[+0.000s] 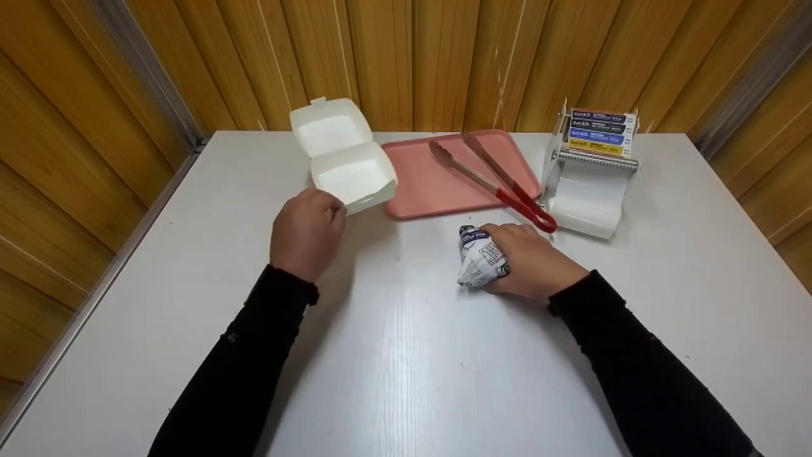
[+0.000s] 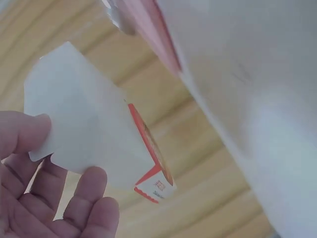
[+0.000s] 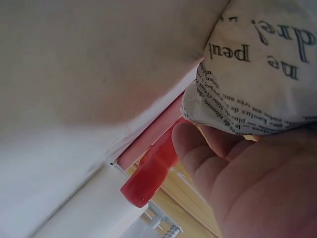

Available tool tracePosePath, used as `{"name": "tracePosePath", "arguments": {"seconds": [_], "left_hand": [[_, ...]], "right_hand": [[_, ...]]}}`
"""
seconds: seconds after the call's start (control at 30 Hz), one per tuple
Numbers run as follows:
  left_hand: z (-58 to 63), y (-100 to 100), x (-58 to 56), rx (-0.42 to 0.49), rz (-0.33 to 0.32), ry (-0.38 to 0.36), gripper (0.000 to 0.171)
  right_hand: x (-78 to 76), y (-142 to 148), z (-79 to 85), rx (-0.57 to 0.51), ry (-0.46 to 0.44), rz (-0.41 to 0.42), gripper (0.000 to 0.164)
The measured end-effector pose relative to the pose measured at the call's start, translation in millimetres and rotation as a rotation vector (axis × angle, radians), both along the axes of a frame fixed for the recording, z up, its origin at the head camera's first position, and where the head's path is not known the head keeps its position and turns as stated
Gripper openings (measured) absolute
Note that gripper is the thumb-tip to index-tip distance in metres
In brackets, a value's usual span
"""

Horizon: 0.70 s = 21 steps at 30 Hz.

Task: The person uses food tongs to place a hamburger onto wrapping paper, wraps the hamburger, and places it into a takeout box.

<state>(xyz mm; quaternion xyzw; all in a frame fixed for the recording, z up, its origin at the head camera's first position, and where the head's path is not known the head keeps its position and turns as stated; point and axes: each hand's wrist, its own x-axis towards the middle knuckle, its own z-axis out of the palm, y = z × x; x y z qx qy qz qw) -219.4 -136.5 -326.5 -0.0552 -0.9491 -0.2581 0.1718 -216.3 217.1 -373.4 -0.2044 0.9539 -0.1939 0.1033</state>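
My left hand (image 1: 307,235) pinches the near edge of an open white takeaway box (image 1: 352,171), whose lid tilts back towards the wall. In the left wrist view, thumb and fingers hold a corner of the box (image 2: 91,119), and red print shows on its outside. My right hand (image 1: 530,260) grips a small bundle (image 1: 480,257) wrapped in printed paper, with a dark label at its top. Close up, the right wrist view shows newspaper-style lettering on the wrapped bundle (image 3: 262,74); its contents are hidden.
A pink tray (image 1: 419,184) lies at the back, with red-handled tongs (image 1: 482,181) across it and past its front edge. To its right stands a label dispenser (image 1: 593,171) with coloured label rolls. A wood-panelled wall (image 1: 438,63) borders the white table (image 1: 393,368).
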Motion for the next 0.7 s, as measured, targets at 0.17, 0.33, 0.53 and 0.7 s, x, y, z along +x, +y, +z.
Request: {"name": "tracePosePath", "arguments": {"seconds": [0.17, 0.33, 0.53, 0.7], "left_hand": [[5.0, 29.4, 26.1, -0.042, -0.109, 0.05, 0.012], [4.7, 49.9, 45.7, -0.13, -0.216, 0.054, 0.013], [-4.0, 68.0, 55.9, -0.225, -0.343, 0.051, 0.021], [-13.8, 73.6, 56.3, -0.267, -0.381, -0.01, 0.029]], "right_hand": [[0.4, 4.0, 1.5, -0.003, -0.005, -0.004, 0.095], [0.3, 10.8, 4.9, 0.017, -0.031, -0.023, 0.093], [0.7, 21.7, 12.4, 0.057, -0.088, -0.065, 0.096], [1.7, 30.8, 17.1, 0.06, -0.121, -0.101, 0.093]]}}
